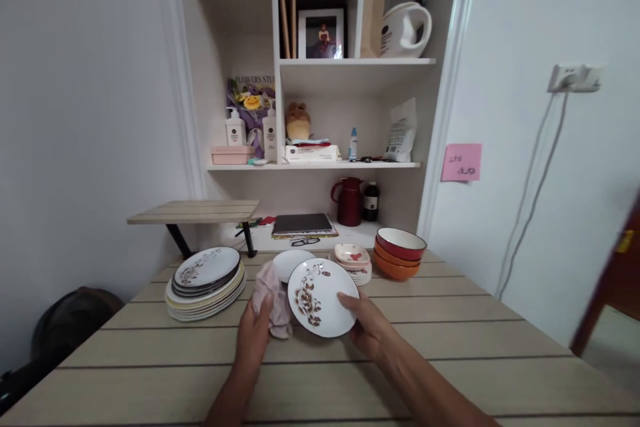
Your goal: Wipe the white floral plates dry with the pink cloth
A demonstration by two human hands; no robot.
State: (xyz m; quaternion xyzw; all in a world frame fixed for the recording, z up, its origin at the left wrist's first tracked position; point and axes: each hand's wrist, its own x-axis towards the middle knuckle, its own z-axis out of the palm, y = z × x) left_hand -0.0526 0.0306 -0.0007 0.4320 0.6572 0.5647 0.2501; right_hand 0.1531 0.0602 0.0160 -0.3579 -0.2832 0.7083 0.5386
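Note:
My right hand (369,325) grips the right rim of a white plate (330,300) with a brown flower pattern, thumb on its face. The plate is tilted toward me above the table. My left hand (255,327) is closed on a pale pink cloth (273,293), just left of the plate's edge. Behind the held plate lies another white plate (290,262), partly covered by it and by the cloth. To the left stands a stack of plates (207,277), the top ones with dark rims and brown flowers.
Small dishes (353,255) are piled behind the held plate, and bowls (399,250) in red and orange are stacked to their right. A raised wooden shelf (195,211) stands at the back left. Farther back are glasses (305,241), a laptop (303,223) and a red jug (349,203).

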